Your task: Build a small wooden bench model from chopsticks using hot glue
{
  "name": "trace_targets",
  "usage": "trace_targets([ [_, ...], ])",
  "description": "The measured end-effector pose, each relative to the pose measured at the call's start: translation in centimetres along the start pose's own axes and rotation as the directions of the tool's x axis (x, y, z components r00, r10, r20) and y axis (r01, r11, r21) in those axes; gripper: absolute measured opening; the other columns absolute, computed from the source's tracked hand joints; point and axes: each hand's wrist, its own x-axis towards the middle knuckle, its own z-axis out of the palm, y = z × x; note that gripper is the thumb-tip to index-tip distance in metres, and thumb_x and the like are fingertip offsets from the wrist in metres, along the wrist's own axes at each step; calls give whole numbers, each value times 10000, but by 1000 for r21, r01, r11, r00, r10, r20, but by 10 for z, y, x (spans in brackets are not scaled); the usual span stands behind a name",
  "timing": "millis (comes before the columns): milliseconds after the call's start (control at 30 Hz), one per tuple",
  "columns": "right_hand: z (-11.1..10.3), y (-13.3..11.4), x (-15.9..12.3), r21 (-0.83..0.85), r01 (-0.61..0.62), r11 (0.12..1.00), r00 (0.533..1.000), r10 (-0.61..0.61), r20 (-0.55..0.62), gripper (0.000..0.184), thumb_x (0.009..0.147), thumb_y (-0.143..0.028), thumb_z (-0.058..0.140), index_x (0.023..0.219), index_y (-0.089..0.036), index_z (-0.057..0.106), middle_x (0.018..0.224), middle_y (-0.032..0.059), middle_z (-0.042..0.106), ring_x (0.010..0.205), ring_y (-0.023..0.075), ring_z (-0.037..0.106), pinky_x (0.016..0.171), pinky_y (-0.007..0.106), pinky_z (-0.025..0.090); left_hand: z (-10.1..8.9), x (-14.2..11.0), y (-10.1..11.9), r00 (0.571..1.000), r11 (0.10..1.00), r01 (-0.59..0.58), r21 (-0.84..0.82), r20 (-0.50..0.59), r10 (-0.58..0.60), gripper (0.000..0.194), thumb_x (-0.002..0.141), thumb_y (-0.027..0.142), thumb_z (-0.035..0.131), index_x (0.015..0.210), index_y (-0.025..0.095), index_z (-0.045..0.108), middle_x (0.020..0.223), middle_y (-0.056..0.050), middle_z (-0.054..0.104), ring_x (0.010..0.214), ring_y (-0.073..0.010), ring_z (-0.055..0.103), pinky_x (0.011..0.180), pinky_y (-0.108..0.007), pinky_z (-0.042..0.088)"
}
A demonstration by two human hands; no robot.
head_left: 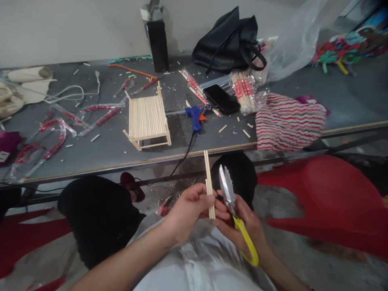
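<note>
My left hand point(189, 206) pinches two wooden sticks point(208, 184) held side by side, upright over my lap. Right beside them, my right hand point(250, 226) grips a pair of snips with a yellow handle point(247, 242); the steel blades point(226, 188) point up and stand slightly apart, close to the sticks without touching them. On the grey table point(100, 149) ahead stands a small bench-like frame of glued wooden sticks point(148, 119). A blue glue gun point(195, 115) lies to its right, cord hanging over the table edge.
Red-and-clear stick wrappers point(54, 129) litter the table's left side. A black phone point(221, 99), a pack of sticks point(244, 91), a striped cloth point(287, 121), a black bag point(230, 40) and a dark bottle point(157, 40) sit further back. Red plastic chairs point(327, 202) flank my knees.
</note>
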Motion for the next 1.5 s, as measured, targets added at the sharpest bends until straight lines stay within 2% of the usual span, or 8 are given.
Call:
trace_targets([
  [133, 0, -2, 0, 20, 21, 1000, 1000, -21, 19, 435, 730, -365, 676, 1126, -227, 560, 942, 58, 720, 772, 243, 705, 663, 322, 574, 2, -2, -1, 1000, 1000, 7, 14, -14, -7, 212, 792, 292, 682, 896, 134, 587, 756, -84, 710, 674, -206, 705, 670, -320, 538],
  [233, -8, -2, -3, 80, 24, 996, 990, -35, 135, 431, 728, -373, 665, 1121, -220, 577, 837, 27, 687, 689, 206, 670, 604, 281, 542, -1, -5, -1, 999, 999, 35, 41, -22, -35, 239, 774, 323, 704, 862, 134, 587, 721, -68, 698, 651, -190, 693, 667, -317, 539],
  [367, -26, 8, -13, 130, -126, 984, 958, 86, 273, 437, 767, -418, 605, 1148, -205, 582, 681, -25, 573, 526, 131, 537, 494, 233, 448, -12, -12, 3, 998, 988, 70, 139, -1, -70, 272, 772, 357, 709, 857, 140, 569, 717, -58, 696, 656, -194, 700, 687, -322, 533],
  [533, -45, 20, -15, 11, -217, 976, 883, 191, 429, 466, 788, -509, 576, 1134, -200, 608, 626, -35, 518, 491, 112, 469, 469, 220, 377, -20, -16, 8, 993, 961, 91, 262, 46, -107, 293, 788, 406, 683, 837, 153, 545, 728, -57, 698, 660, -200, 708, 684, -324, 528],
  [667, -52, 15, 2, -43, -166, 985, 860, 166, 482, 460, 791, -540, 571, 1109, -215, 641, 602, -36, 507, 477, 109, 434, 448, 212, 341, -18, -14, 15, 988, 949, 96, 300, 84, -126, 318, 767, 433, 698, 839, 159, 554, 707, -52, 695, 650, -202, 708, 658, -312, 523],
  [900, -56, -7, 37, -73, -22, 997, 898, 52, 437, 435, 772, -572, 569, 1003, -226, 696, 571, -31, 538, 457, 110, 416, 426, 212, 310, -20, -7, 32, 988, 937, 82, 339, 98, -121, 325, 734, 444, 725, 797, 164, 572, 639, -31, 676, 589, -197, 696, 630, -310, 526],
  [1267, -68, -33, 72, -153, 28, 988, 774, 75, 628, 350, 816, -497, 550, 987, -215, 668, 610, -34, 566, 508, 112, 461, 464, 203, 341, -20, 1, 53, 981, 867, 101, 488, 98, -169, 187, 825, 336, 616, 804, 165, 543, 655, -22, 661, 581, -169, 683, 614, -273, 490],
  [1500, -65, -40, 85, -166, 40, 985, 770, 75, 634, 394, 823, -542, 517, 962, -204, 662, 645, -22, 584, 550, 118, 492, 497, 206, 363, -29, 7, 61, 975, 857, 108, 504, 114, -189, 187, 840, 338, 605, 821, 168, 532, 647, -14, 662, 539, -149, 666, 526, -220, 423],
])
